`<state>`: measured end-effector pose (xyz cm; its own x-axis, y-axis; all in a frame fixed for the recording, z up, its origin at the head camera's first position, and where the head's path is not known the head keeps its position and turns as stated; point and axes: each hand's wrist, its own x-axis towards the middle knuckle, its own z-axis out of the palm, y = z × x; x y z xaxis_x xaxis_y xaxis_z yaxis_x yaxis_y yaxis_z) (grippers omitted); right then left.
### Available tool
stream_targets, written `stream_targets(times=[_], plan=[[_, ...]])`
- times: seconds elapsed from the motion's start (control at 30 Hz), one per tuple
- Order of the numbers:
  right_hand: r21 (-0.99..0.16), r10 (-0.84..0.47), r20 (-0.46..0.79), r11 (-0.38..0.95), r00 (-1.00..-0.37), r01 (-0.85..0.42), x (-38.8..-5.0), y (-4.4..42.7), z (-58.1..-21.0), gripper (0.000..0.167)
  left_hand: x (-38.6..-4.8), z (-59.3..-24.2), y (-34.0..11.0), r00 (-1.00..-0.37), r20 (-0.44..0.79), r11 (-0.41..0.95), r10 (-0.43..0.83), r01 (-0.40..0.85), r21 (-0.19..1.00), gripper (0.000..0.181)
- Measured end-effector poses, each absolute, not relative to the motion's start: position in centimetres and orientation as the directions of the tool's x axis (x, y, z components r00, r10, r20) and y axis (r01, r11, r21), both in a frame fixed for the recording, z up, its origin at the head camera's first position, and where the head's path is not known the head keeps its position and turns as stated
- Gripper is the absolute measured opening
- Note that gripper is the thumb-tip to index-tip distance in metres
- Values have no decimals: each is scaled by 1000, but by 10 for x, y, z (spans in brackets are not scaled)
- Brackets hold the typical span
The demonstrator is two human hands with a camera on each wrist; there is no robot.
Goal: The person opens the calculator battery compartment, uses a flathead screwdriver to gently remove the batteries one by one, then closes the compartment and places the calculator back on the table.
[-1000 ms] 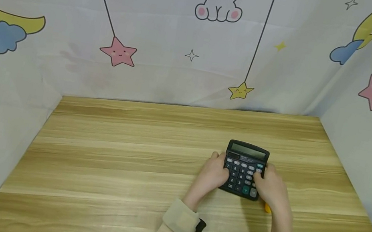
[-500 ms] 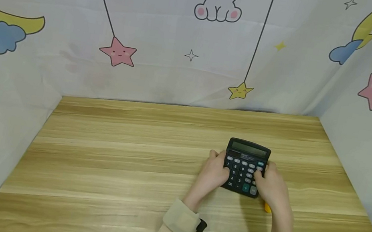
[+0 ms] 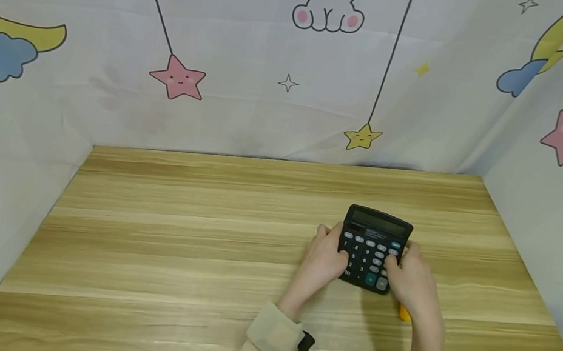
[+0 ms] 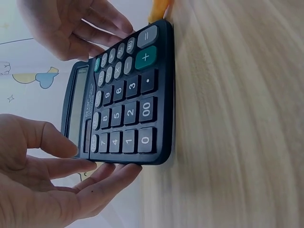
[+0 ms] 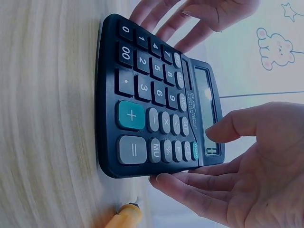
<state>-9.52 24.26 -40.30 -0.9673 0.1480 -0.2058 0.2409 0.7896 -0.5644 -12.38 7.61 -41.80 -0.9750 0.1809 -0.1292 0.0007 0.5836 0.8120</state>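
black calculator (image 3: 372,249) in left hand (image 3: 322,257) and right hand (image 3: 413,277)

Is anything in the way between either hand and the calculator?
Nothing visible: the left hand and right hand hold the calculator by its sides. The orange object lies on the table off its right side, between neither.

Head view now: the right hand (image 3: 415,279) masks part of an orange thing (image 5: 125,217), cropped below in the right-wrist view; the left hand (image 3: 323,259) covers calculator (image 3: 372,250) keys; the bear's (image 3: 331,2) head-top is cut off!
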Motion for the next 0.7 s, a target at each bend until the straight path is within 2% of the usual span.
stream_targets(times=[0.7], plan=[[-610,151,-176,759,-973,228,-92,247,-395,63,-122,-413,76,-980,-104,503,168,-5,864,62]])
